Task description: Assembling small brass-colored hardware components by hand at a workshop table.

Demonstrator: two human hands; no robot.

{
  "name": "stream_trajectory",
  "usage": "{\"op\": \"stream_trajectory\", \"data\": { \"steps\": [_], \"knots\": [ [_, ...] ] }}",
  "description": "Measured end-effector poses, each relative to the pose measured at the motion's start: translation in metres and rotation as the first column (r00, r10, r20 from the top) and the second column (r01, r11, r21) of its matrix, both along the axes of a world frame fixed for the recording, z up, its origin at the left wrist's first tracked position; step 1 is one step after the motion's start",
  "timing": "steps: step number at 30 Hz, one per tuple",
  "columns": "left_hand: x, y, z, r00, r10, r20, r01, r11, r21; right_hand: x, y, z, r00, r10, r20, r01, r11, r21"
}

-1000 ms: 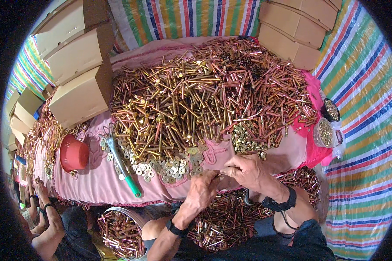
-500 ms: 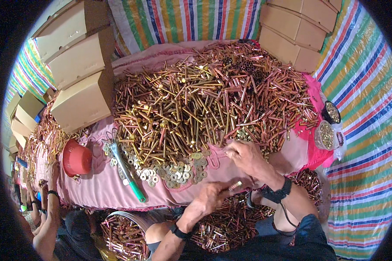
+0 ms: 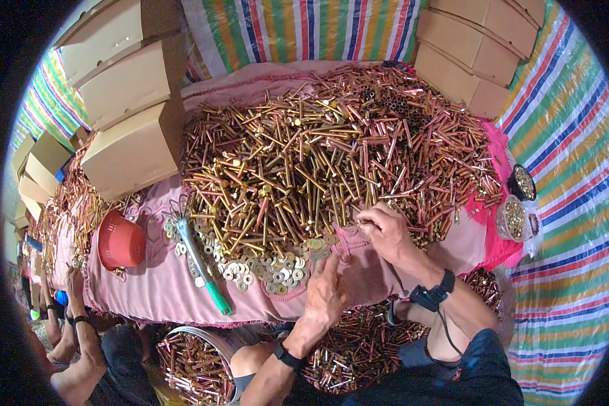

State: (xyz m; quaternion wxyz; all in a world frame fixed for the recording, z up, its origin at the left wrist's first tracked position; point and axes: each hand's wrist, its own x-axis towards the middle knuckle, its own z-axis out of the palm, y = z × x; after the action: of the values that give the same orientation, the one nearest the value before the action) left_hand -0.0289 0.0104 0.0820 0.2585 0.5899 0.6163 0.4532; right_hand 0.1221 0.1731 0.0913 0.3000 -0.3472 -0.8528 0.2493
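A large heap of long brass-coloured bolts covers the pink cloth. Along its front edge lie loose flat washers. My left hand is at the right end of these washers, fingers stretched forward; I see nothing in it. At the heap's front right edge, my right hand has its fingers curled together near the bolt ends. What sits in that pinch is too small to make out. Reddish metal sleeves fill the right side of the heap.
A red bowl and a green-handled tool lie left of the washers. Cartons are stacked at left and back right. Tubs of small parts stand right. A bucket of metal pieces is below; another person's arm is far left.
My left hand has moved up toward the washers, and the gold-ended metal piece it held no longer shows. My right hand has shifted slightly upward. The view has swung slightly left.
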Motion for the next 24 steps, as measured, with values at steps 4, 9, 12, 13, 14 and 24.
{"op": "stream_trajectory", "data": {
  "steps": [4,9,12,13,14,24],
  "knots": [
    [0.005,0.013,-0.006,0.994,0.112,0.016,-0.114,0.985,0.127,0.004,-0.032,0.028,0.981,0.091,-0.169,-0.176,0.782,-0.599],
    [0.009,0.01,-0.027,0.991,0.113,0.067,-0.119,0.989,0.092,0.021,-0.013,0.025,0.995,0.045,-0.09,-0.089,0.822,-0.563],
    [0.004,0.004,-0.023,0.975,0.171,0.139,-0.165,0.985,-0.051,0.031,0.011,0.004,0.991,-0.066,0.12,0.093,0.966,-0.24],
    [0.004,0.002,-0.024,0.968,0.189,0.167,-0.17,0.978,-0.119,0.033,0.014,-0.002,0.986,-0.079,0.149,0.104,0.98,-0.168],
    [0.004,0.001,-0.026,0.959,0.208,0.193,-0.172,0.967,-0.187,0.036,0.016,-0.008,0.98,-0.094,0.176,0.112,0.989,-0.095],
    [0.011,-0.001,-0.035,0.901,0.242,0.361,-0.203,0.969,-0.141,0.019,0.014,-0.034,0.932,-0.017,0.362,-0.041,0.988,0.151]
  ]
}}
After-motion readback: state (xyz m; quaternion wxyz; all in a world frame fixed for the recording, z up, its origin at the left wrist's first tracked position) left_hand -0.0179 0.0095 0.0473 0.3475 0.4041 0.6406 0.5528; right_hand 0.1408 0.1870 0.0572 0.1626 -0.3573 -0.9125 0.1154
